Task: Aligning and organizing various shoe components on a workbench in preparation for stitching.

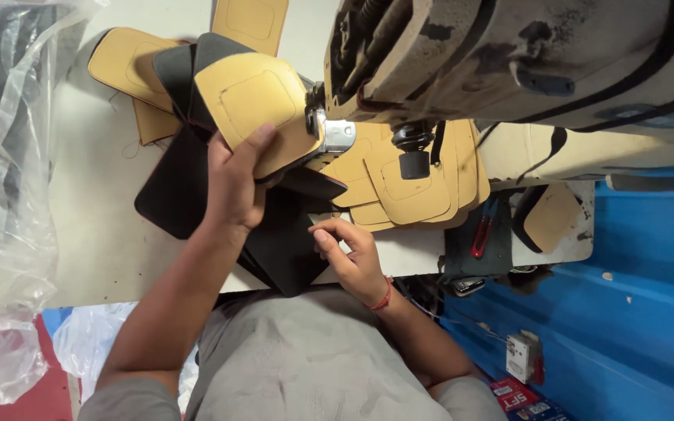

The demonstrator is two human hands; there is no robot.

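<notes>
**Tan padded piece held at the sewing machine**

We see the left hand (234, 183) gripping a tan padded piece (255, 105) with a stitched rectangle on its face and a black underside. Its fingers are pressed together along the near edge, with the thumb on top. The piece is lifted and tilted at the middle of the bench (95, 234), its right end touching the presser foot (337, 134) of the sewing machine (509, 54).

The right hand (352, 253) rests near the bench's front edge, fingers curled and touching a black panel (274, 234); we cannot tell whether it is pinching it.

We count one fanned pile of finished tan pieces (407, 179) under the machine, at least three more toward the far edge, and one red-handled tool (481, 230) toward the right end. Clear plastic sheeting (9, 195) crowds the left edge; the bench's front left corner is bare.
</notes>
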